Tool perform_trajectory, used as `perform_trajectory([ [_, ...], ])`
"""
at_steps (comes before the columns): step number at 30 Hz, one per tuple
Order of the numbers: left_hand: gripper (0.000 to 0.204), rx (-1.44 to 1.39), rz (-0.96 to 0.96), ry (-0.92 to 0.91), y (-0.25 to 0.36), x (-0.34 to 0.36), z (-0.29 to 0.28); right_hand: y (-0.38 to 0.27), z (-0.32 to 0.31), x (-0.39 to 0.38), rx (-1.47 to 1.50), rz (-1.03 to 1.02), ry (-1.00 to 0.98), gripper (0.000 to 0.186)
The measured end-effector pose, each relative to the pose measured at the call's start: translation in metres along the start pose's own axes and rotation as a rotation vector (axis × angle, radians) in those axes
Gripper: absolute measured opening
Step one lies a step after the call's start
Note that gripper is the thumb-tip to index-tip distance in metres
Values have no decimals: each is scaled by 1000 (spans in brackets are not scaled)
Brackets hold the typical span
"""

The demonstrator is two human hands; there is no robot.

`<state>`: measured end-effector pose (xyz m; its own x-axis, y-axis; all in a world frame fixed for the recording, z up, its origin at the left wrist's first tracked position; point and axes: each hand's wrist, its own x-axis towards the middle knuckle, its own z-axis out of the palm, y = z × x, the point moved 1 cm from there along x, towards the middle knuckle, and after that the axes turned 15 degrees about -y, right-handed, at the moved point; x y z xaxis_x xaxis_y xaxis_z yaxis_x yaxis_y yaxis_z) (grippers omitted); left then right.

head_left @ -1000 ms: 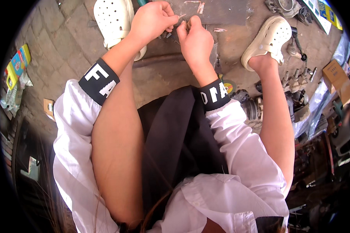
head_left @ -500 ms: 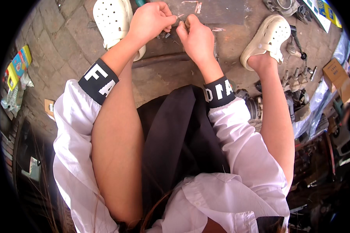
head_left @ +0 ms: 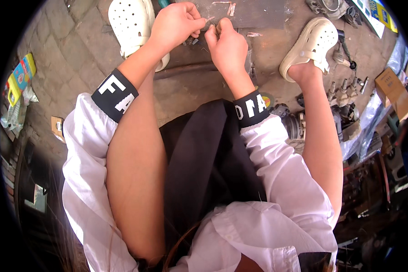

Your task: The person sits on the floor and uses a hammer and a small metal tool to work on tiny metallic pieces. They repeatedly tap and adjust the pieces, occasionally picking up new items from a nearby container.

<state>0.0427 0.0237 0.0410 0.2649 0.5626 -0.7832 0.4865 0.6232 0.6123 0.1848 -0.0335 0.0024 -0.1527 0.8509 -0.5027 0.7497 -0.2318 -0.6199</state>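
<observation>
Pale strand seems pinched in the left hand. Beside it, the right hand is curled, its grip I cannot tell; it has come slightly nearer, suggesting fine adjusting.

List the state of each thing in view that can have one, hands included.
Left hand: fingers pinched, a thin strip at the tips
Right hand: fingers curled; what they hold is unclear
Dark board: lying flat
Pale scraps: lying loose on the board
White shoes: worn on both feet
White sleeves: gathered at the black cuffs
Cardboard box: open or closed, cannot tell
</observation>
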Motion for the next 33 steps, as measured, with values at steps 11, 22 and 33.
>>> perform_trajectory([
  [11,18,93,128,-21,-26,11,0,5,-3,-1,202,-28,-41,25],
  [22,14,91,180,-33,-27,3,2,6,-13,-1,860,147,79,22],
  [33,12,595,419,112,-14,8,13,-10,-24,-3,982,191,67,20],
])
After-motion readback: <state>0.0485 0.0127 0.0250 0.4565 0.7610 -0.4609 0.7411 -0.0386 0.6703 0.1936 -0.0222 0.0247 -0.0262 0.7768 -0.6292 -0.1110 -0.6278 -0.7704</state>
